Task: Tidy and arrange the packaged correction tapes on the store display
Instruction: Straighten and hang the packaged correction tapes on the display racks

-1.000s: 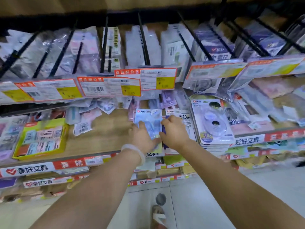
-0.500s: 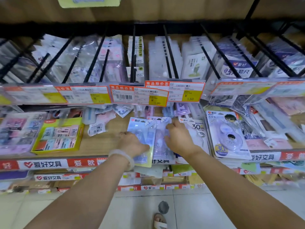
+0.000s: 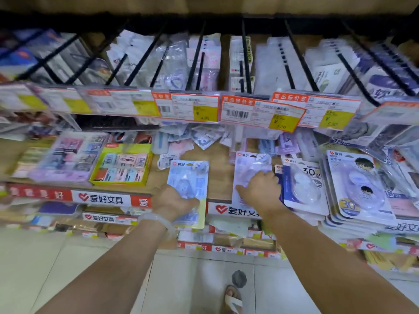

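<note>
- Left hand: fingers closed on the lower part of a pale blue blister-carded correction tape pack, which lies flat at the front edge of the wooden shelf.
- Right hand: spread flat, palm down, on a lilac blister-carded correction tape pack, gripping nothing.
- The two packs lie apart; the lilac one sits just beside a white-and-navy "30m" tape pack.
</note>
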A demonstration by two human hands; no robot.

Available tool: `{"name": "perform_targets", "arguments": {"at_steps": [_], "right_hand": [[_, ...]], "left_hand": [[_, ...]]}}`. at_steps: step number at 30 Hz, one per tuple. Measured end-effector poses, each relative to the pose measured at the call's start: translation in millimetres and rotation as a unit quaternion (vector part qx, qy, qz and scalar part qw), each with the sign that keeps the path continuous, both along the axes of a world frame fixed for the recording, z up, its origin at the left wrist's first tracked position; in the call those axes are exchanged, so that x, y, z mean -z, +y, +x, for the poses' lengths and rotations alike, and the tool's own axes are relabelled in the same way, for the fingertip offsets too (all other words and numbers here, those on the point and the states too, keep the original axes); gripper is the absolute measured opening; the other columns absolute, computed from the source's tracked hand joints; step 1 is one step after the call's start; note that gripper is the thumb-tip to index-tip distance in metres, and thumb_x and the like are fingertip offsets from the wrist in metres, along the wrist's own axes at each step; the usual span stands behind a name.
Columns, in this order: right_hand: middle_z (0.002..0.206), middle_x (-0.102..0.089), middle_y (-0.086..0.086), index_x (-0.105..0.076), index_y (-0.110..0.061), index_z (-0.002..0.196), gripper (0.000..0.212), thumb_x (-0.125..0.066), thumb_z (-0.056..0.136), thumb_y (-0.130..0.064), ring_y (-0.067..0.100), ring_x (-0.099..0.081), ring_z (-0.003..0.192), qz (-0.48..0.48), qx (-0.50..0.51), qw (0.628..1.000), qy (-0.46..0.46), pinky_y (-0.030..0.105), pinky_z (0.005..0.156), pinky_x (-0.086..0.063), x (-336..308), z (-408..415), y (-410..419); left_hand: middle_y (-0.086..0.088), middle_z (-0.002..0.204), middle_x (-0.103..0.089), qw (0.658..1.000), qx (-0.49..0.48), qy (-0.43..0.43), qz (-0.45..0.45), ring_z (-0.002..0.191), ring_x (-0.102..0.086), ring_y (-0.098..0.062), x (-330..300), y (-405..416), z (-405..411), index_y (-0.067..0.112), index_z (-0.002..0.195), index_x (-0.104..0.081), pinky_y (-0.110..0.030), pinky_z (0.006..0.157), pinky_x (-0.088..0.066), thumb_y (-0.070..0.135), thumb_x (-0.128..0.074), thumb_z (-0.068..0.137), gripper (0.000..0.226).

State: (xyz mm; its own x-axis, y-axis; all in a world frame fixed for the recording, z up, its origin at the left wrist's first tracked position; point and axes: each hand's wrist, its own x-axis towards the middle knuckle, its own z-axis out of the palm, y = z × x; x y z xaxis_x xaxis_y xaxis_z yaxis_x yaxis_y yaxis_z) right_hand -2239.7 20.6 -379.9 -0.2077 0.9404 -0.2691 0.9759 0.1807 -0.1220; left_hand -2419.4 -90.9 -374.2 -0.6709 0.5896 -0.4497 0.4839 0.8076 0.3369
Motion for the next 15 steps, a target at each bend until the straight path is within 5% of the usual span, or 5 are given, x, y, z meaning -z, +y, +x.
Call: {"name": "perform_targets", "arguments": {"at_steps": [5, 9, 15], "right_hand": [[0.133, -0.034, 0.019, -0.038, -0.005, 0.131, 0.070, -0.064, 0.079, -0.045, 0.036, -0.036, 0.122, -0.031, 0.084, 0.994, 0.062, 0.041, 0.098, -0.037, -2, -6, -6], [0.130, -0.035, 0.017, -0.034, -0.011, 0.135, 0.068, -0.063, 0.081, -0.040, 0.036, -0.036, 0.122, -0.078, 0.096, 0.987, 0.102, 0.042, 0.101, -0.037, 1, -13, -19], [0.125, -0.036, 0.017, -0.037, -0.013, 0.129, 0.070, -0.070, 0.074, -0.041, 0.035, -0.034, 0.120, -0.058, 0.112, 0.981, 0.149, 0.039, 0.096, -0.037, 2, -14, -34]], "left_hand": [[0.002, 0.074, -0.057, 0.993, -0.046, -0.080, 0.079, 0.075, -0.057, -0.017, -7, -18, -2, 0.014, 0.072, -0.059, -0.020, 0.051, -0.038, 0.039, -0.078, 0.057, 0.035], [-0.010, 0.100, -0.061, 0.990, -0.045, -0.096, 0.097, 0.090, -0.058, -0.022, -8, -26, -4, 0.009, 0.094, -0.062, -0.023, 0.059, -0.044, 0.056, -0.065, 0.034, 0.076], [-0.006, 0.097, -0.059, 0.990, -0.008, -0.086, 0.109, 0.099, -0.054, -0.025, -18, -37, -1, 0.009, 0.098, -0.055, -0.029, 0.070, -0.048, 0.056, -0.064, 0.038, 0.076]]}}
